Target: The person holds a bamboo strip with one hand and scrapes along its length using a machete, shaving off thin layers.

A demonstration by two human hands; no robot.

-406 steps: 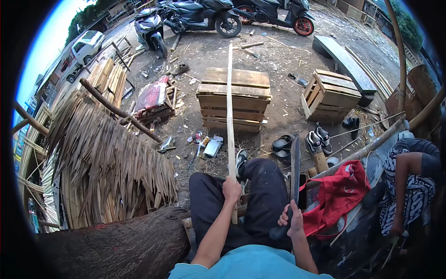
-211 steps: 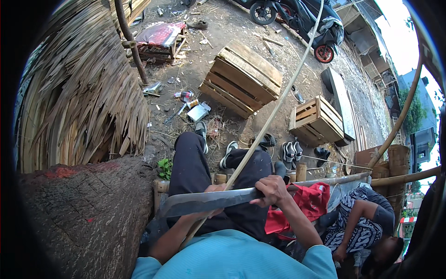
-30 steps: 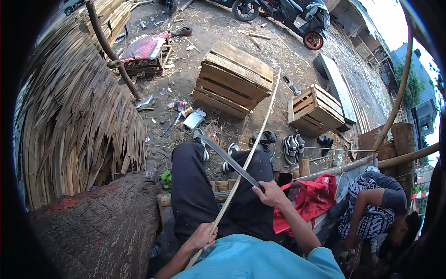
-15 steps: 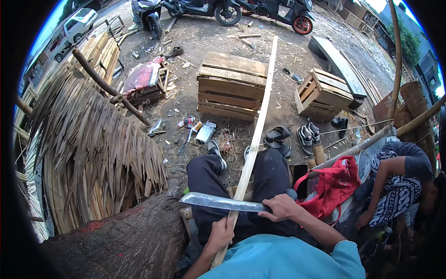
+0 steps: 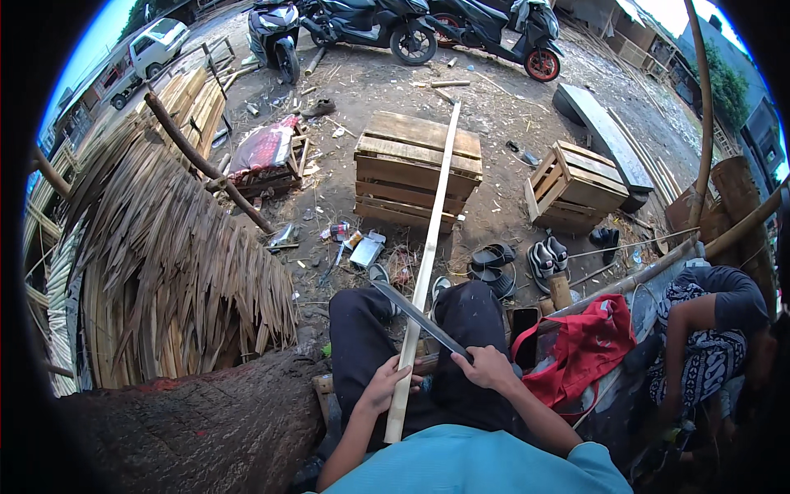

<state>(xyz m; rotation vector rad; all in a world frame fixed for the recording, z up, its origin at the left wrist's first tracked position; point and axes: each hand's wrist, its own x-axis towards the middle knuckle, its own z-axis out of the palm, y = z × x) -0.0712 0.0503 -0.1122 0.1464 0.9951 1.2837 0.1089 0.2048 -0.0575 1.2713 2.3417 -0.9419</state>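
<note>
While the left hand (image 5: 383,388) pinches a long, flat, pale wood-like strip (image 5: 429,247) near its lower end, the right hand (image 5: 487,368) clasps a long grey metal machete (image 5: 440,335). The strip lies left of the right hand, stretching away beyond both hands, and the machete slants across it ahead of the left.

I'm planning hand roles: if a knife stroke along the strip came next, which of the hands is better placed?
Probably the right hand: it grips the knife, which crosses the wooden strip in this view. The left hand holds the strip, better for steadying.
</note>
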